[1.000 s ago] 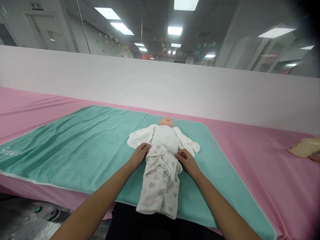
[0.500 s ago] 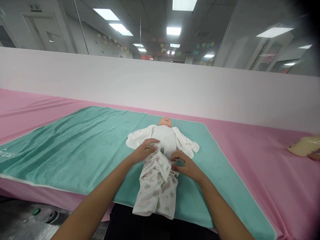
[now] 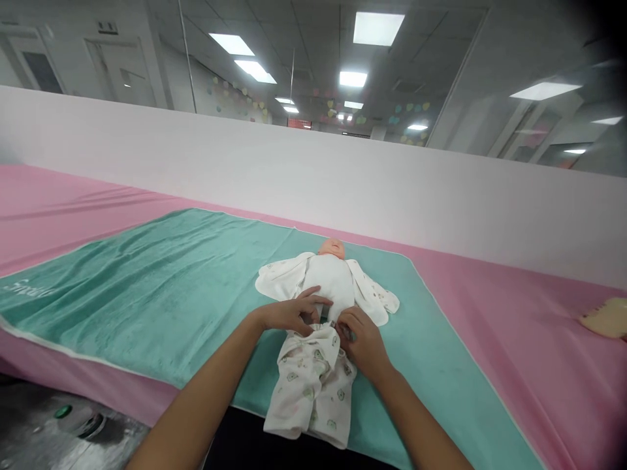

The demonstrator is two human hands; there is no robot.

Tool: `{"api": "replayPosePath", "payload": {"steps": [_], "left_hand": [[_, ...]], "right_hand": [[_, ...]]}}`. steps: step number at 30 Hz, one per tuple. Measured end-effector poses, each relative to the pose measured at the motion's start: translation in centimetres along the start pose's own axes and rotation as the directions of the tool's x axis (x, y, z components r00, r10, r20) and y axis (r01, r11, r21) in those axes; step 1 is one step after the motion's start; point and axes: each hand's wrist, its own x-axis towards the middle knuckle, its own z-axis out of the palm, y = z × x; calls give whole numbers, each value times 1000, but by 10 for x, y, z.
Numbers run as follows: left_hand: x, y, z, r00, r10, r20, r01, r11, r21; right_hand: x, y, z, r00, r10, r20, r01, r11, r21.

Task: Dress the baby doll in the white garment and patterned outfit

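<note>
A baby doll lies on its back on a teal towel, head away from me. It wears a white body and an open printed jacket spread to both sides. Printed trousers cover its legs and hang over the near edge. My left hand rests on the doll's waist, fingers pinching the trouser waistband. My right hand grips the waistband on the other side, close to the left hand.
The towel lies on a long pink-covered table with a white partition behind it. A cream-coloured object sits at the far right. Grey floor shows at the lower left.
Both hands have moved inward from the doll's hips and now meet at its waist, bunching the trouser waistband. The view has shifted slightly.
</note>
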Motion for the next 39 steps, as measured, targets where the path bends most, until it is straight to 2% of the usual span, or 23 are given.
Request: {"api": "replayPosePath", "payload": {"steps": [2, 5, 9, 12, 15, 18, 24, 26, 29, 31, 36, 39], "left_hand": [[-1, 1, -1, 1000, 14, -27, -16, 999, -52], [-3, 3, 0, 995, 37, -98, -55, 981, -185], [-4, 0, 6, 974, 15, -225, -106, 912, -397], [-1, -5, 10, 951, -92, -297, -61, 882, -467], [1, -9, 10, 930, -162, -329, -8, 888, -460], [-1, -9, 5, 934, -193, -300, 38, 890, -454], [-7, -7, -7, 934, -237, -267, 93, 883, -460], [-7, -9, -10, 924, -265, -274, 118, 883, -455], [-6, -14, -12, 891, -315, -329, 165, 896, -412], [-5, -18, -12, 869, -333, -366, 191, 908, -373], [-2, -24, -10, 870, -358, -339, 231, 903, -361], [-1, -28, -9, 864, -377, -333, 246, 894, -375]], "right_hand": [[3, -1, -2, 996, 64, 54, -69, 993, 93], [11, -3, -7, 969, 154, 194, -194, 958, 211], [26, -9, -11, 928, 197, 316, -261, 949, 175], [39, -15, -15, 907, 229, 354, -302, 939, 166], [48, -14, -21, 876, 205, 437, -330, 915, 231], [48, -5, -26, 835, 188, 517, -397, 856, 330], [29, 26, -35, 825, 182, 535, -492, 698, 521], [25, 38, -40, 805, 176, 567, -518, 675, 526], [22, 56, -49, 738, 160, 656, -563, 682, 467], [21, 65, -53, 712, 163, 683, -580, 685, 441], [15, 77, -59, 725, 164, 669, -587, 655, 476], [10, 85, -64, 801, 216, 558, -575, 539, 616]]}}
